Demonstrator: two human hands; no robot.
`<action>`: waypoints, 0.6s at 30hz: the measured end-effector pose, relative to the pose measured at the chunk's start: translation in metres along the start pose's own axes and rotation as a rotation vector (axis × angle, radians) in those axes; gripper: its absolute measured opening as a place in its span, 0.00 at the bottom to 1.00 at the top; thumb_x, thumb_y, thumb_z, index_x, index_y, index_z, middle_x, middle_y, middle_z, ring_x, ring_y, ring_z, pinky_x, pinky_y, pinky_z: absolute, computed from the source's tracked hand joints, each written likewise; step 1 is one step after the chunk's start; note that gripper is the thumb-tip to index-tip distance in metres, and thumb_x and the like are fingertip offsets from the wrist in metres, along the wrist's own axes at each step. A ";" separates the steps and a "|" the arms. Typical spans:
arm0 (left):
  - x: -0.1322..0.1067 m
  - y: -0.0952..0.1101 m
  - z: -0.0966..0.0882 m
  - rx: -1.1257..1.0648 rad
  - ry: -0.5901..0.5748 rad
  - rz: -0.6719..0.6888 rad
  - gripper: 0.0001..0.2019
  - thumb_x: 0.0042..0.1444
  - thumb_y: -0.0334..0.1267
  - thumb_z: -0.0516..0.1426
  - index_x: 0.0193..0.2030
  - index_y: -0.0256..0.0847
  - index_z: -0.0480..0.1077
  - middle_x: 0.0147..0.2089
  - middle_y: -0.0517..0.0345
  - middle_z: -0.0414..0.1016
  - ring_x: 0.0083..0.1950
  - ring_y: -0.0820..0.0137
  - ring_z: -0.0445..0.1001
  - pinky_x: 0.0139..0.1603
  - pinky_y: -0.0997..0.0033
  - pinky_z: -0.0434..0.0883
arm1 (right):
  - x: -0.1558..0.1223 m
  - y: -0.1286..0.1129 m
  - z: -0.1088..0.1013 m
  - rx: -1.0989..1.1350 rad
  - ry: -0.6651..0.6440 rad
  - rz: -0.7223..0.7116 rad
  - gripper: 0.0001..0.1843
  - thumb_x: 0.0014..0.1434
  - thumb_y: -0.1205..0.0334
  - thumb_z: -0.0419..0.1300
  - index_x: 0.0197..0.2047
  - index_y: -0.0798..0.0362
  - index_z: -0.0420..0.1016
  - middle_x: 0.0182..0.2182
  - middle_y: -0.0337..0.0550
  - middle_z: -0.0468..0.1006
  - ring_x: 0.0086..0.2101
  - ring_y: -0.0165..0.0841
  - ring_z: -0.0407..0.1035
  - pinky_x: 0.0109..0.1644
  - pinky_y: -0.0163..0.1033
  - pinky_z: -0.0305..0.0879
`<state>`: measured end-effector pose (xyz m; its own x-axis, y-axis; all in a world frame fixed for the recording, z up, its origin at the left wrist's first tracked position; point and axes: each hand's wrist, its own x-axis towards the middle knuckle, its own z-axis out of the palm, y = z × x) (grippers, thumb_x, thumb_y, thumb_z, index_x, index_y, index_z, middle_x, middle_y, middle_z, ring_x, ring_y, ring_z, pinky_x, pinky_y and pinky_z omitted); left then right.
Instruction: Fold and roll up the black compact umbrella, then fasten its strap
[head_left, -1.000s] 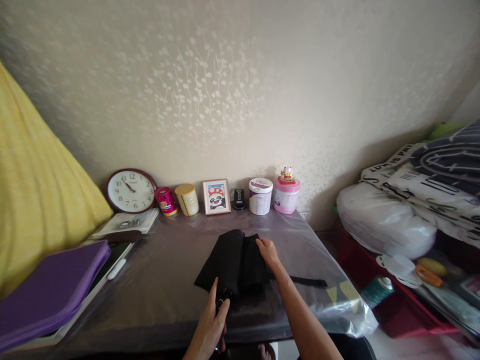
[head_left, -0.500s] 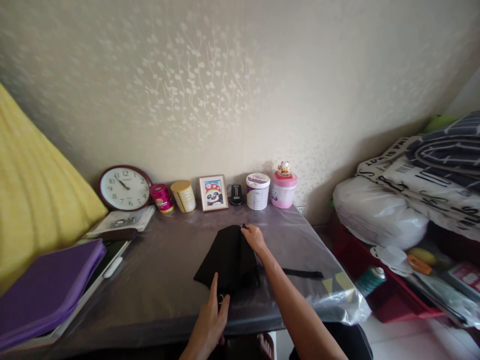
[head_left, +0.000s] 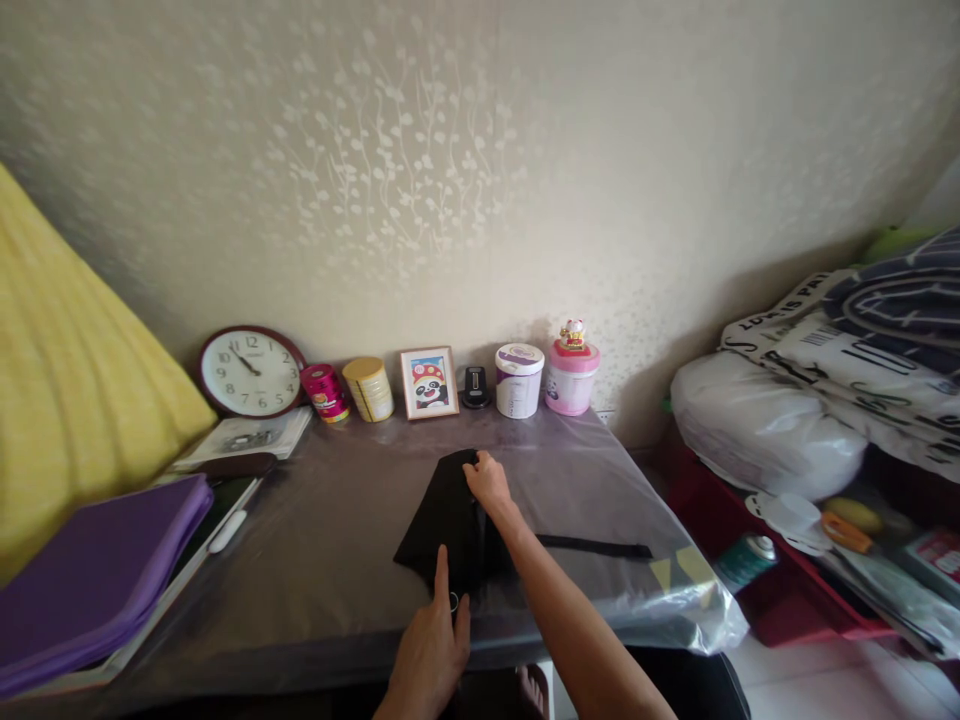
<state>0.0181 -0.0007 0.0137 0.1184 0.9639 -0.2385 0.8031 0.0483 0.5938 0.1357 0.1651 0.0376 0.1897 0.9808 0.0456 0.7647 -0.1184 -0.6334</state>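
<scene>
A black cloth piece (head_left: 439, 520) with a strap (head_left: 600, 547) trailing to the right lies on the table in front of me. It looks like a folded bag or apron; I cannot tell which. My right hand (head_left: 489, 480) pinches its far upper edge, the forearm crossing over its right side. At the near end, my left hand (head_left: 435, 635) grips the cloth, index finger stretched along its top and thumb to the right. A small shiny ring (head_left: 454, 602) shows between that finger and thumb. The left hand's other fingers are hidden.
Along the wall stand a clock (head_left: 253, 374), a pink canister (head_left: 325, 391), a yellow-lidded tub (head_left: 368, 389), a panda picture frame (head_left: 430, 383) and two lidded tubs. A purple folder (head_left: 105, 575) lies at left. Right of the plastic-covered table (head_left: 330, 560) is a red bin (head_left: 795, 605).
My right hand has moved slightly left along the cloth's far edge, folding its right part over. The cloth looks flatter. My left hand has shifted a little right.
</scene>
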 end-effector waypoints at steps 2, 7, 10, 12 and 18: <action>0.001 0.001 0.000 0.020 -0.013 -0.015 0.31 0.60 0.46 0.36 0.65 0.33 0.28 0.29 0.48 0.75 0.28 0.65 0.74 0.28 0.72 0.60 | -0.002 -0.002 0.002 -0.036 -0.009 -0.010 0.17 0.55 0.64 0.50 0.47 0.62 0.67 0.37 0.56 0.76 0.41 0.41 0.70 0.41 0.38 0.60; 0.001 0.004 -0.001 0.078 -0.024 -0.044 0.30 0.60 0.44 0.37 0.65 0.34 0.27 0.32 0.49 0.76 0.31 0.66 0.74 0.30 0.73 0.60 | -0.003 -0.001 0.003 -0.087 -0.056 -0.066 0.17 0.58 0.60 0.49 0.47 0.62 0.66 0.37 0.55 0.77 0.40 0.40 0.71 0.41 0.37 0.60; 0.000 0.005 -0.002 0.080 -0.029 -0.035 0.30 0.60 0.44 0.36 0.64 0.33 0.26 0.31 0.50 0.76 0.31 0.67 0.74 0.30 0.73 0.60 | -0.003 0.003 0.001 -0.091 -0.101 -0.116 0.17 0.60 0.60 0.45 0.46 0.58 0.67 0.30 0.49 0.78 0.35 0.36 0.73 0.38 0.35 0.61; 0.000 0.005 -0.002 0.078 -0.023 -0.024 0.30 0.60 0.44 0.36 0.64 0.33 0.26 0.31 0.50 0.76 0.31 0.66 0.74 0.30 0.73 0.60 | -0.004 0.004 0.000 -0.094 -0.121 -0.146 0.17 0.61 0.63 0.43 0.47 0.57 0.67 0.27 0.45 0.78 0.33 0.33 0.73 0.37 0.34 0.62; 0.001 0.004 -0.002 0.066 -0.016 -0.010 0.30 0.61 0.43 0.37 0.64 0.31 0.27 0.34 0.47 0.76 0.34 0.65 0.75 0.32 0.73 0.61 | -0.029 0.000 0.000 -0.100 -0.072 -0.251 0.20 0.55 0.68 0.49 0.51 0.57 0.65 0.44 0.48 0.74 0.43 0.32 0.68 0.46 0.32 0.59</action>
<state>0.0205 0.0011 0.0171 0.1188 0.9591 -0.2568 0.8411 0.0402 0.5394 0.1305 0.1369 0.0360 -0.0543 0.9894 0.1343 0.8396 0.1180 -0.5301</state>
